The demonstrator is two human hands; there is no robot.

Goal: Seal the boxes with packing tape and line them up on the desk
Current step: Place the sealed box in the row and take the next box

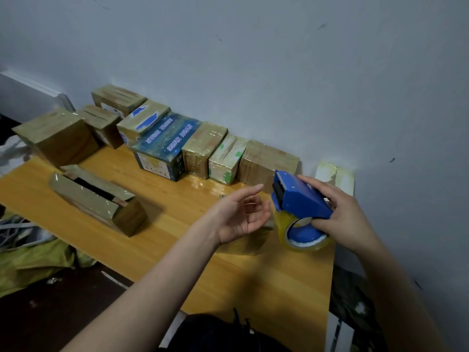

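Head camera: at a wooden desk point(177, 250) pushed against a pale wall, a person's right hand point(347, 217) grips a blue tape dispenser point(299, 196), fingers over its top and thumb hooked into the core of the clear packing tape roll point(304, 243), held just above the desk's right end. The left hand point(241, 217) hovers beside the dispenser's cutter end, palm up, fingers loose and spread, holding nothing that shows. Whether a strand of clear tape runs to it cannot be told.

A row of taped cartons point(266, 161) stands along the wall, a blue star-printed box point(162, 146) among them, with more stacked at the far left. One brown carton point(96, 199) sits apart on the desk's left side, its flaps up and its dark inside showing. A low brown shape point(243, 243) beneath the left hand is too hidden to name.

The step looks like readying the tape between boxes. With most cartons already lined up, the open one appears next: its flaps likely need pressing flat by the free hand while the dispenser crosses the desk to run tape along the seam.
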